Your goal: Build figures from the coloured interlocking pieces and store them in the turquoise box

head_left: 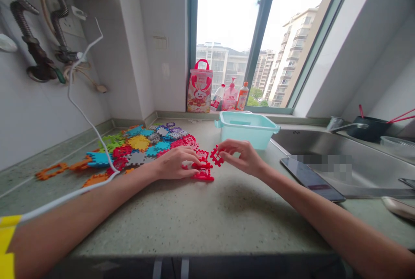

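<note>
red lattice square (216,156), right fingers (231,144) pinching it; left fingers (189,156) holding notched red frames (204,175)

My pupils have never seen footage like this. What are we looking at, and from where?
There is no machine, only a person's bare hands. This picture comes from a camera worn on the head, looking forward and down. The right hand holds a red lattice piece; the left hand touches more red pieces on the counter, its grip unclear. Near that hand lies a heap of colourful toothed pieces. A turquoise tub stands beyond the right hand, and a phone lies by the sink.
</note>
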Motion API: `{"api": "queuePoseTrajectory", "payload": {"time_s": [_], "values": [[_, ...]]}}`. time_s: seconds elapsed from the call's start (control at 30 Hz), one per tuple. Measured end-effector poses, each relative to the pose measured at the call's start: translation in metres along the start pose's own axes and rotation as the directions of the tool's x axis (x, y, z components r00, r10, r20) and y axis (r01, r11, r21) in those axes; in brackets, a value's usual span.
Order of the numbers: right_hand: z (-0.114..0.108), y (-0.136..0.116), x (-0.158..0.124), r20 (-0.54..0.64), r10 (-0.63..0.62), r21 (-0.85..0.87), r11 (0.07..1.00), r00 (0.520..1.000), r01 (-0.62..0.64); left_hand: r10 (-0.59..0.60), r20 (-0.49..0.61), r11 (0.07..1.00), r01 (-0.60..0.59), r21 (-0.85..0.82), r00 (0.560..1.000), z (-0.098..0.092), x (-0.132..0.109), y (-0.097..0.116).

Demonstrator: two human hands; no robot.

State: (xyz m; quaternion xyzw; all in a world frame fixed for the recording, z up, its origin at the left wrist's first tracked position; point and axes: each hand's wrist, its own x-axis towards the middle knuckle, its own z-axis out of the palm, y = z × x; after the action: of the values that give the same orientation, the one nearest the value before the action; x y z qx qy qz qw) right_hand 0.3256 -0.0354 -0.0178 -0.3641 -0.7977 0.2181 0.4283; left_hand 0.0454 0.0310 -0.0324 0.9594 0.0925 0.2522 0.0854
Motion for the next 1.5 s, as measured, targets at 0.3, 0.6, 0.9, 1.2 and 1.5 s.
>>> {"api": "queuePoseTrajectory", "payload": {"time_s": [0.3,0.6,0.9,1.2,1.5], "values": [[0.017,0.010,0.002,0.005,-0.069,-0.146,0.987,0.998,0.069,-0.063,0.058,0.996,0.059,0.061,0.996,-0.004,-0.001,0.005],[0.014,0.014,0.005,-0.057,-0.059,-0.219,0.975,0.997,0.045,-0.154,-0.071,0.988,0.153,-0.024,0.986,0.001,0.002,0.011],[-0.007,0.043,0.007,-0.057,0.118,-0.577,0.807,0.991,-0.129,-0.323,-0.006,0.943,0.322,0.087,0.947,0.003,0.003,0.011],[0.023,0.001,-0.001,0.273,0.077,-0.492,0.868,0.959,0.070,-0.302,0.021,0.946,0.296,0.133,0.953,0.004,0.007,0.014],[0.027,0.008,0.000,0.261,0.140,-0.386,0.922,0.955,-0.030,-0.353,0.056,0.935,0.354,-0.004,0.934,0.008,0.009,0.017]]}}
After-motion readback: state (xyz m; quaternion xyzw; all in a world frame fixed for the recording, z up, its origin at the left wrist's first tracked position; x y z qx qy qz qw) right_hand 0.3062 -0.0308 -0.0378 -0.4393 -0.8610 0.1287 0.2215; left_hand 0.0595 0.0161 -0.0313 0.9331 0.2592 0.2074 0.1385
